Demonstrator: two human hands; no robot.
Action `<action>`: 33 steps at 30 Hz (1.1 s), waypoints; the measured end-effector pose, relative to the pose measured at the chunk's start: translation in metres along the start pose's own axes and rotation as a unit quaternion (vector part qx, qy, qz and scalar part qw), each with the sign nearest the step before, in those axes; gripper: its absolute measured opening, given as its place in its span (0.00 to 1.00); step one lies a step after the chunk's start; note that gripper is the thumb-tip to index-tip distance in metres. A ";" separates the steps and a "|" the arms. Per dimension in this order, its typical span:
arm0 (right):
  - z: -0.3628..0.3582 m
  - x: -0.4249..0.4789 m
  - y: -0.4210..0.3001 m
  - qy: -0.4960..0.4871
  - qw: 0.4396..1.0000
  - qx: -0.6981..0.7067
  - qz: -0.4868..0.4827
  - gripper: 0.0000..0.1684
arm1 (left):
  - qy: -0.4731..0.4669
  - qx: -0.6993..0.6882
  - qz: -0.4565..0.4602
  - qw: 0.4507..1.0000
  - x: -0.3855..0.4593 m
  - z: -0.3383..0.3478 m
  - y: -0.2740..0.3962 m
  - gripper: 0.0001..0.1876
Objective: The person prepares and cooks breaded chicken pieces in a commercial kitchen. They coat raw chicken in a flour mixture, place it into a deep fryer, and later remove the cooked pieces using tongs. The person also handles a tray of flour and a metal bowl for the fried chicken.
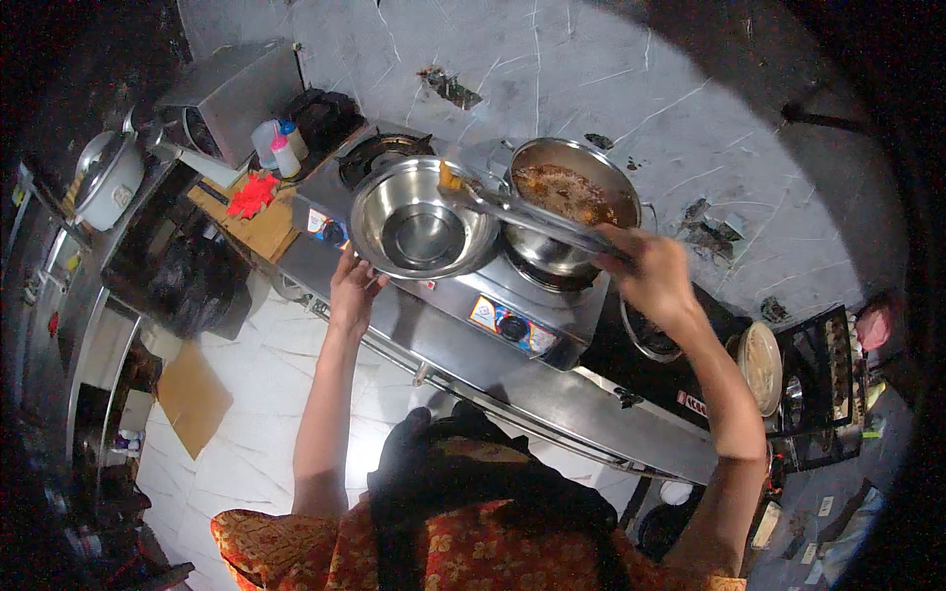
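My left hand [352,289] holds the near left rim of a wide stainless steel bowl [425,233], whose bare metal bottom shows. The bowl is over the left part of a steel gas stove [443,295]. Gripped in my right hand [650,273] are what look like metal tongs [543,214], blurred by motion and reaching left across the pot to the bowl. At their tip is a golden-brown piece of food [448,176], above the bowl's far rim. To the right, a steel pot [550,251] on a burner holds bubbling brown oil [565,192].
A bare burner [380,151] lies behind the bowl. Squeeze bottles [284,155] and a red cloth-like item [253,196] are on the left, by a wooden board [255,229]. A lidded white pot [111,185] stands far left. Right of the stove are a glass lid [650,332] and a pale dish [759,369].
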State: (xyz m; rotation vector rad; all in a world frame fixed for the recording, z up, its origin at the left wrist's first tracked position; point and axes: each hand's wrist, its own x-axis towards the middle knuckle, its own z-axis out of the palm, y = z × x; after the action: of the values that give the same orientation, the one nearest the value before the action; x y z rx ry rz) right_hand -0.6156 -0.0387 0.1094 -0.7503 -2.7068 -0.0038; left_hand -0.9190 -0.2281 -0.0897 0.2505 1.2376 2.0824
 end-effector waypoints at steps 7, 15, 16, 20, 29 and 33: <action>-0.006 0.047 -0.027 -0.050 0.991 -0.107 -0.060 0.20 | 0.047 -0.004 0.027 0.999 -0.007 -0.051 0.005 0.24; -0.119 0.037 0.025 -0.049 0.951 -0.298 0.069 0.18 | 0.325 0.046 -0.026 0.944 -0.054 -0.231 -0.026 0.22; -0.118 0.034 0.044 -0.062 0.945 -0.316 0.064 0.18 | 0.345 0.059 -0.036 0.936 -0.059 -0.268 -0.041 0.22; -0.082 0.038 0.078 -0.119 0.928 -0.345 0.073 0.18 | 0.393 0.097 -0.098 0.909 -0.089 -0.346 -0.096 0.08; -0.041 0.052 0.108 -0.139 0.939 -0.311 0.049 0.18 | 0.384 0.082 -0.214 0.894 -0.126 -0.371 -0.161 0.27; -0.012 0.054 0.131 -0.094 0.952 -0.290 0.007 0.17 | 0.283 0.239 -0.206 0.906 -0.136 -0.412 -0.173 0.31</action>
State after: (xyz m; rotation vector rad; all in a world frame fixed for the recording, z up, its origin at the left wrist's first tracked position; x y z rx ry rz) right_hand -0.5893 0.1003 0.1266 -0.9656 -2.9007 -0.7933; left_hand -0.9376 -0.5506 -0.4263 -0.4077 1.9484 1.4951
